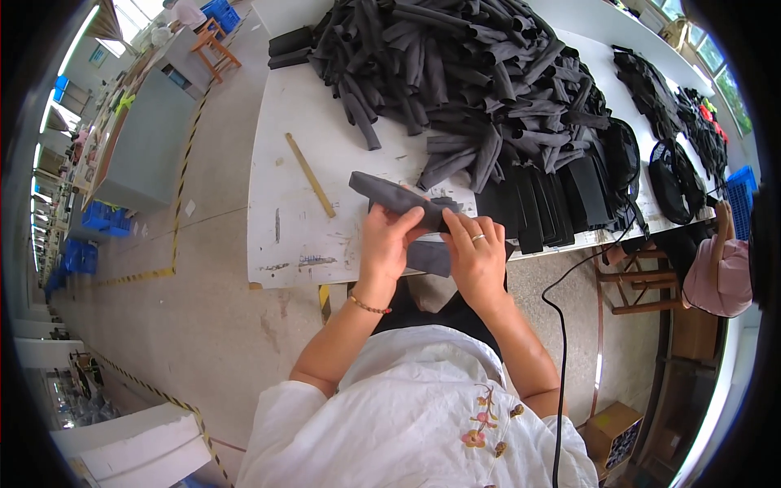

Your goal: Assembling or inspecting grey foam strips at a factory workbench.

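Note:
Near the front edge of the white table (272, 236), both my hands hold a dark grey fabric tube (386, 192). My left hand (386, 244) grips its middle, thumb on top, and the left end sticks out beyond the fingers. Fingers of my right hand (478, 254) pinch its right end. Below the hands shows more dark grey fabric (429, 257); whether it belongs to the same piece I cannot tell. A big heap of similar grey fabric tubes (455, 65) covers the far part of the table.
Left of my hands lies a flat yellowish strip (310, 175). Flat black panels (541, 210) overlap along the right front edge, beside black bags (675, 179). A black cable (561, 325) hangs at my right. Another person in pink (716, 276) sits further right.

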A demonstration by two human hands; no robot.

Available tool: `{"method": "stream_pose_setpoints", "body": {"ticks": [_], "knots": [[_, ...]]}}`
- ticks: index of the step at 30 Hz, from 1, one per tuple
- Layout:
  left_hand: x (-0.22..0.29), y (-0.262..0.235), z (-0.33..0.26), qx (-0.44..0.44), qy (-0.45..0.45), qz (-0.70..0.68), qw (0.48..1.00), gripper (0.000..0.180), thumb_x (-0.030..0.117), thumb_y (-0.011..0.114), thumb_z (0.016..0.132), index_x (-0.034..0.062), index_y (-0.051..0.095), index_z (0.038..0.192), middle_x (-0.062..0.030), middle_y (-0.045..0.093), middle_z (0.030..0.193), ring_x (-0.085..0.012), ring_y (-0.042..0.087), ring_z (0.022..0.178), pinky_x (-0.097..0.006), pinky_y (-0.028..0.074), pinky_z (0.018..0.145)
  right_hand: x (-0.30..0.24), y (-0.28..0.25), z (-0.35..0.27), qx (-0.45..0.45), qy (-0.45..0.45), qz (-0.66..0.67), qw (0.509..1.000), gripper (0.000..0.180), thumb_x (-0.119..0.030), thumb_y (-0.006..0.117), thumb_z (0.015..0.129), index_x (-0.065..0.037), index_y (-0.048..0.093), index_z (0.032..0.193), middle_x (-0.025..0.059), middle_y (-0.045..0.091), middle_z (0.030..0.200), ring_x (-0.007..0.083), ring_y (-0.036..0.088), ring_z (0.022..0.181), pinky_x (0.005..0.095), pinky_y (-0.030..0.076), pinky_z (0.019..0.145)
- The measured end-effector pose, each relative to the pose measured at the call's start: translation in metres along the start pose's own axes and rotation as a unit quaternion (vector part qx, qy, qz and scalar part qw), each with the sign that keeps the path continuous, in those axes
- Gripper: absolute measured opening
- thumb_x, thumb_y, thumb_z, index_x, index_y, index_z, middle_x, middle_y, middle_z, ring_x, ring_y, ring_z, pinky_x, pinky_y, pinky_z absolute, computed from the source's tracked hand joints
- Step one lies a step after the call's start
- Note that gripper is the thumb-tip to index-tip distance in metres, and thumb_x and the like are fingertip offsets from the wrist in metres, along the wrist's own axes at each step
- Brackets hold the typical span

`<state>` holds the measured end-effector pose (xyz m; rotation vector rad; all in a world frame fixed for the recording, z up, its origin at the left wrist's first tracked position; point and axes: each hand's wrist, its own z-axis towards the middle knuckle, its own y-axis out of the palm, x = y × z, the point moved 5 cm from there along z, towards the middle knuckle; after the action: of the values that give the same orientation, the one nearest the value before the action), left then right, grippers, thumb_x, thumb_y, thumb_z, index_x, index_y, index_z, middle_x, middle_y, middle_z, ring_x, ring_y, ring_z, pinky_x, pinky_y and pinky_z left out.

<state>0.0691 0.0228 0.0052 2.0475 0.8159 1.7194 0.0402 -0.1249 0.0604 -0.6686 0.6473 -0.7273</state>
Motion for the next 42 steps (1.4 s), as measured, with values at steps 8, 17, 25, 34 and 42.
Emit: {"method": "stream_pose_setpoints", "body": {"ticks": [8, 17, 25, 34, 42], "knots": [[-0.007, 0.017, -0.001, -0.128, 0.013, -0.068, 0.989, 0.028, 0.017, 0.056, 0.098, 0.0005, 0.056, 0.120, -0.0143, 0.067, 0.109, -0.0258, 0.062, 0.110, -0.041, 0.047, 0.099, -0.013, 0.015, -0.012, -0.029, 0.054, 0.132, 0.989, 0.055, -0.006, 0.072, 0.077, -0.002, 0.049, 0.127, 0.0163, 0.057, 0.116, 0.0354, 0.055, 0.099, 0.0447, 0.044, 0.084], [-0.021, 0.019, -0.010, -0.125, 0.028, -0.086, 0.988, 0.025, 0.021, 0.054, 0.099, 0.0016, 0.060, 0.114, -0.0167, 0.067, 0.111, -0.0261, 0.061, 0.111, -0.040, 0.046, 0.099, -0.003, 0.019, -0.010, -0.040, 0.050, 0.207, 0.976, 0.043, -0.002, 0.075, 0.074, -0.002, 0.051, 0.110, 0.0181, 0.058, 0.107, 0.0377, 0.059, 0.095, 0.0445, 0.050, 0.077], [-0.033, 0.017, -0.015, -0.091, 0.011, -0.133, 0.987, 0.026, 0.025, 0.053, 0.100, 0.0045, 0.058, 0.115, -0.0129, 0.068, 0.110, -0.0320, 0.056, 0.121, -0.044, 0.044, 0.103, 0.004, 0.020, -0.019, -0.055, 0.055, 0.226, 0.971, 0.024, 0.000, 0.071, 0.079, -0.002, 0.055, 0.096, 0.0168, 0.058, 0.098, 0.0370, 0.062, 0.078, 0.0415, 0.052, 0.063], [-0.035, 0.011, -0.013, -0.071, -0.019, -0.115, 0.991, 0.029, 0.026, 0.051, 0.101, 0.0030, 0.058, 0.118, -0.0150, 0.065, 0.116, -0.0247, 0.061, 0.108, -0.040, 0.047, 0.096, 0.010, 0.024, -0.024, -0.104, 0.073, 0.223, 0.966, 0.025, 0.000, 0.072, 0.077, -0.002, 0.055, 0.095, 0.0167, 0.060, 0.098, 0.0368, 0.063, 0.083, 0.0426, 0.052, 0.066], [0.000, 0.017, 0.001, -0.059, 0.047, -0.159, 0.984, 0.030, 0.021, 0.054, 0.100, -0.0011, 0.056, 0.119, -0.0136, 0.067, 0.105, -0.0292, 0.064, 0.100, -0.042, 0.048, 0.095, 0.014, 0.011, -0.012, -0.044, 0.022, 0.253, 0.966, 0.018, 0.001, 0.073, 0.079, -0.001, 0.057, 0.088, 0.0162, 0.062, 0.094, 0.0336, 0.064, 0.073, 0.0387, 0.051, 0.059]]}}
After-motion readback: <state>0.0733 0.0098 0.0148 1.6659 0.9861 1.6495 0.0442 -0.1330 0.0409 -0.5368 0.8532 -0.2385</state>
